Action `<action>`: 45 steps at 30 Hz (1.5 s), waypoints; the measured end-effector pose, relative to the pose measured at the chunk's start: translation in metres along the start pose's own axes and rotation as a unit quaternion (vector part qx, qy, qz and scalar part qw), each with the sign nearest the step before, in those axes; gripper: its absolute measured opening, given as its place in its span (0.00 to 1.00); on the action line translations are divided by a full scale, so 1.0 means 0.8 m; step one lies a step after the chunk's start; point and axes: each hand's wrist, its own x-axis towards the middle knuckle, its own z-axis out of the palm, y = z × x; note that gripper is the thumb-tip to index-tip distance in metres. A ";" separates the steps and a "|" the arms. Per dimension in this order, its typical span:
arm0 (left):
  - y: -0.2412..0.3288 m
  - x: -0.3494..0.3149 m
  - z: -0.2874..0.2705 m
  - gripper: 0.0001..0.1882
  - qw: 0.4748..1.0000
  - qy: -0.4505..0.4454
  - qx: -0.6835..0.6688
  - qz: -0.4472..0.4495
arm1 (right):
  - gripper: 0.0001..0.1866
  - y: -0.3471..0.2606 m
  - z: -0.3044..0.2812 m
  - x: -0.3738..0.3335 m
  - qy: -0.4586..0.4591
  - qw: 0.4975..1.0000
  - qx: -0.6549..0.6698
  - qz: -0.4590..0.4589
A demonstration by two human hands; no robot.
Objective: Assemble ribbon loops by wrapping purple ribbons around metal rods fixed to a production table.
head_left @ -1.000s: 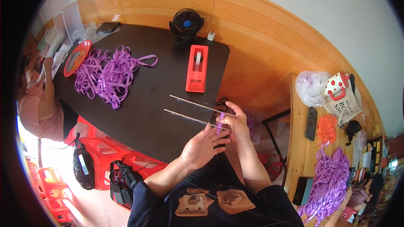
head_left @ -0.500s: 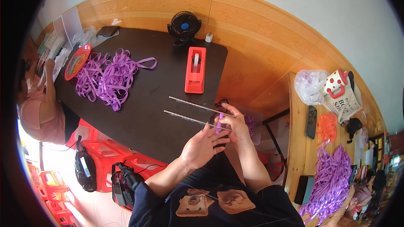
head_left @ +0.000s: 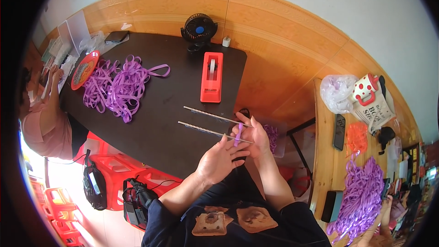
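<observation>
Two thin, twisted metal rods [head_left: 201, 128] run side by side from over the dark table past its edge toward my hands. A short band of purple ribbon [head_left: 240, 131] spans both rods near their close ends. My right hand [head_left: 258, 139] has its fingers curled at this ribbon, with the thumb raised beside the far rod. My left hand [head_left: 215, 161] is palm up under the nearer rod. Its fingers are spread and its thumb tip touches or nearly touches that rod. Fingers hide part of the ribbon.
On the dark table [head_left: 173, 87] lie a heap of purple ribbon [head_left: 121, 87], a red tape dispenser [head_left: 211, 92], a black fan [head_left: 199, 27] and a red plate [head_left: 93, 58]. A wooden table [head_left: 322, 174] at right bears more ribbon. A person [head_left: 48, 121] works at far left.
My right hand has turned slightly; its thumb now stands up, apart from the fingers. My left hand and the rods stay nearly where they were.
</observation>
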 end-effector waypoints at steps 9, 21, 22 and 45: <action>-0.002 0.003 -0.002 0.38 1.000 -0.009 0.026 -0.003 | 0.27 0.007 -0.021 0.016 -0.036 0.995 -0.087 -0.037; -0.003 0.003 -0.003 0.38 1.000 -0.006 0.018 -0.001 | 0.28 0.000 -0.031 0.012 -0.059 0.995 -0.074 -0.028; -0.003 0.003 -0.003 0.38 1.000 -0.006 0.019 -0.002 | 0.28 0.001 -0.031 0.011 -0.064 0.995 -0.073 -0.033; -0.002 0.003 0.002 0.40 1.000 -0.002 0.027 -0.005 | 0.31 0.041 -0.090 0.054 -0.208 0.973 0.003 -0.101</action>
